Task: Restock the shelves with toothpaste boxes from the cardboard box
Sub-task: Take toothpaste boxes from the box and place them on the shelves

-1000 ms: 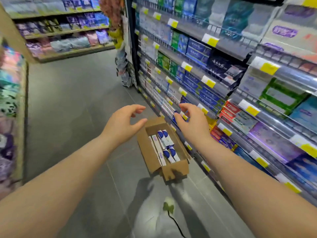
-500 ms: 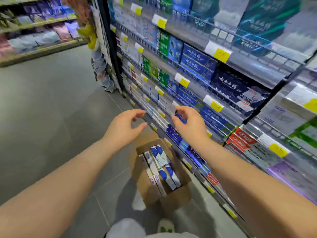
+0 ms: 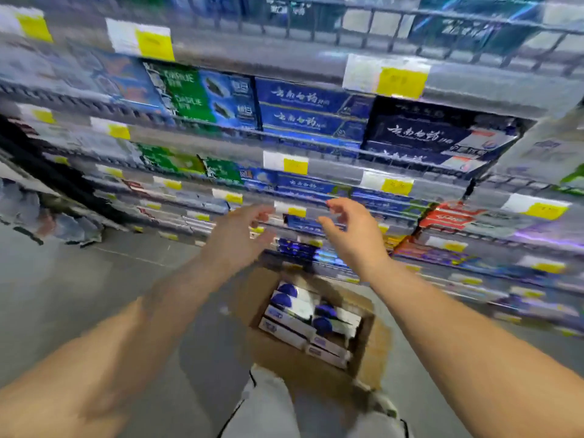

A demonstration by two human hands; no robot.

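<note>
An open cardboard box [image 3: 369, 352] stands on the floor just in front of the shelves. Inside it lie several white-and-blue toothpaste boxes [image 3: 300, 314]. Both of my arms reach forward above it toward the lower shelves [image 3: 316, 222]. My left hand [image 3: 240, 235] has loosely spread fingers and holds nothing. My right hand [image 3: 350, 229] is a hand's width to its right, fingers relaxed and slightly curled, also holding nothing. Blue toothpaste boxes [image 3: 300, 248] sit on the low shelf right behind the hands. The view is blurred by motion.
Tiers of wire-fronted shelves [image 3: 316, 143] with yellow price tags fill the upper and right view, packed with blue, green and red boxes. Grey tiled floor [image 3: 79, 295] lies to the left. My pale trouser leg [image 3: 268, 406] shows at the bottom.
The view has swung right to face the shelves, much closer. Both hands have stayed raised and apart above the cardboard box, which now sits lower in the view.
</note>
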